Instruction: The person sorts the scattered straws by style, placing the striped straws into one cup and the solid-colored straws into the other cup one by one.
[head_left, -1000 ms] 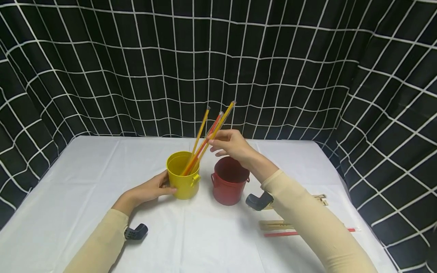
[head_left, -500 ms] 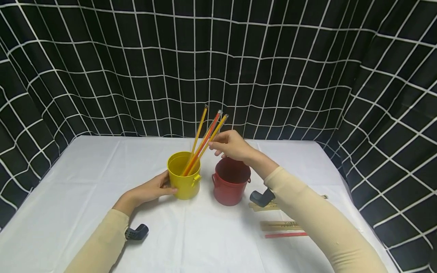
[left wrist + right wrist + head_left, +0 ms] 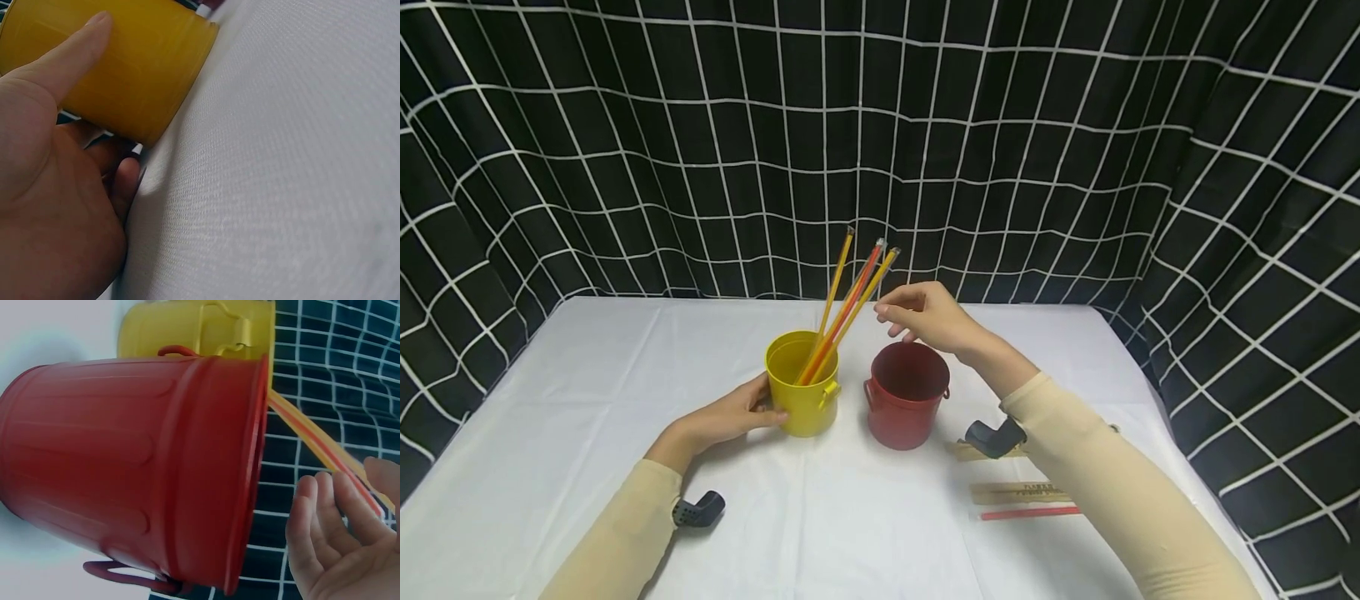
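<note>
My left hand (image 3: pixel 726 414) grips the side of a yellow bucket (image 3: pixel 808 412), which stands upright on the table. In the left wrist view its thumb (image 3: pixel 78 53) lies along the bucket wall. Several long, thin straw-like sticks (image 3: pixel 833 333), yellow and orange-red with clear wrapping at their ends, lean in the bucket toward the right. Just right of them, above the far rim of a red bucket (image 3: pixel 901 421), my right hand (image 3: pixel 928 317) hovers with loosely bent fingers and holds nothing. The red bucket stands upright; its visible inside shows no sticks.
Flat tan packets (image 3: pixel 1011 492) with printing and one red stick (image 3: pixel 1030 512) lie on the white-covered table (image 3: pixel 880 533) at the right, partly under my right forearm. A black curtain (image 3: pixel 880 125) with a white grid surrounds the table's far and side edges.
The right-hand yellow stick has slid lower into the yellow bucket. My right hand has let go of it and drawn back to the right. The left hand stays on the bucket.
</note>
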Available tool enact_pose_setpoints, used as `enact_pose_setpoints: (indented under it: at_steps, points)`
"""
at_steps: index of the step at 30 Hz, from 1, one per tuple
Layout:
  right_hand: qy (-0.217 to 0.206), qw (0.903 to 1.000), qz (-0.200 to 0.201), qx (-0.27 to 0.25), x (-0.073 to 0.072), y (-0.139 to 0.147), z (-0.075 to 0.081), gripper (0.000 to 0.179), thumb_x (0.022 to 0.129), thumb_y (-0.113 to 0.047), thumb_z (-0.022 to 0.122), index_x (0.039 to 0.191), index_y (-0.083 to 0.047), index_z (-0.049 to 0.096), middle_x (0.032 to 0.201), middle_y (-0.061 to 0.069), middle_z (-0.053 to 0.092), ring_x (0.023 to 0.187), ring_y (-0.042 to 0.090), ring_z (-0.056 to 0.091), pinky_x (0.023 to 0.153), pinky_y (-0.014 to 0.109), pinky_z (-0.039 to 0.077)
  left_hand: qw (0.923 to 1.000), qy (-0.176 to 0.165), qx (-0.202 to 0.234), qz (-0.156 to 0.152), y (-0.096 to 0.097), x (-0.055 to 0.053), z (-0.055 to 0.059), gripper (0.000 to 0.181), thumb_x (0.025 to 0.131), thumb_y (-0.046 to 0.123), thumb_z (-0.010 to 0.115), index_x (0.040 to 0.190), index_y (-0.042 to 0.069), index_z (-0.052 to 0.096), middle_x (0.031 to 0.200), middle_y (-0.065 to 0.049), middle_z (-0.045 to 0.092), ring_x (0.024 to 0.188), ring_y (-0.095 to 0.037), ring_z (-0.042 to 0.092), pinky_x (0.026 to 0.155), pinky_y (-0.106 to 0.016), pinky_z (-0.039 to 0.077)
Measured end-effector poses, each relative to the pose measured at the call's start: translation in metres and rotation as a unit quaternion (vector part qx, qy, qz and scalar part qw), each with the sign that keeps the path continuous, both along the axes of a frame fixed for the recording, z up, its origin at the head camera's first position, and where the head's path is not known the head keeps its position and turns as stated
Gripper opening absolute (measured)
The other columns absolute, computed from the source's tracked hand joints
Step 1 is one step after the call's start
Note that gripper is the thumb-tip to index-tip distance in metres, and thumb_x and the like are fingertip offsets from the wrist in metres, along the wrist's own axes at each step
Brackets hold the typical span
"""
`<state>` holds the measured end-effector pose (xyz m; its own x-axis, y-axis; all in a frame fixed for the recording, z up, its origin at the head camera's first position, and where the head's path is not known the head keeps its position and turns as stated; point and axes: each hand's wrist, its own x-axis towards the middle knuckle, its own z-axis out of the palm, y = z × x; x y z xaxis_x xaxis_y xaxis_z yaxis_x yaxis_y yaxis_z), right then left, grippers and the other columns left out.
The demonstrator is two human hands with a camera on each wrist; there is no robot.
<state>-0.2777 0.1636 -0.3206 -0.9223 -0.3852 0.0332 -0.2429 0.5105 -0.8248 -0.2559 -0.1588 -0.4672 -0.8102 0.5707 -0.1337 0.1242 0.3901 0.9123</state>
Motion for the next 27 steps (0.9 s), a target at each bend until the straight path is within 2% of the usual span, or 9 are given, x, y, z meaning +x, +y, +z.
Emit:
enact_pose_setpoints:
  at_steps: [5,14,20,27]
  points:
    - [0.008,0.9999,0.003,-0.013,0.008,0.009,0.003,0.031,0.1,-0.022,0.062,0.122,-0.001,0.069,0.113,0.019,0.073,0.086,0.018,0.07,0.076,0.032,0.063,1.0,0.002,0.0,-0.001,0.0,-0.001,-0.001,0.09,0.097,0.032,0.067,0.164,0.014,0.009,0.171,-0.014,0.015,0.157,-0.039,0.016,0.128,-0.059,0.012]
    - [0.011,0.9994,0.015,-0.029,0.018,0.022,0.002,0.03,0.1,-0.021,0.062,0.121,0.0,0.069,0.111,0.017,0.074,0.084,0.012,0.069,0.075,0.027,0.062,1.0,-0.003,0.001,0.0,0.001,-0.002,0.001,0.09,0.097,0.032,0.068,0.164,0.015,0.01,0.171,-0.013,0.017,0.158,-0.038,0.016,0.128,-0.059,0.01]
    - [0.011,0.999,0.023,-0.037,0.029,0.035,0.004,0.028,0.101,-0.015,0.059,0.122,0.001,0.067,0.115,0.019,0.073,0.085,0.009,0.069,0.076,0.025,0.061,1.0,-0.006,0.005,-0.002,0.003,-0.003,0.0,0.089,0.096,0.032,0.068,0.163,0.016,0.011,0.17,-0.012,0.018,0.158,-0.037,0.015,0.128,-0.06,0.01]
    - [0.01,0.9981,0.042,-0.044,0.045,0.051,-0.001,0.027,0.101,-0.012,0.059,0.122,0.004,0.066,0.116,0.029,0.069,0.085,0.008,0.069,0.077,0.025,0.061,1.0,-0.004,0.005,-0.002,0.001,-0.004,-0.002,0.089,0.096,0.032,0.068,0.163,0.016,0.012,0.17,-0.012,0.018,0.157,-0.037,0.018,0.128,-0.06,0.011]
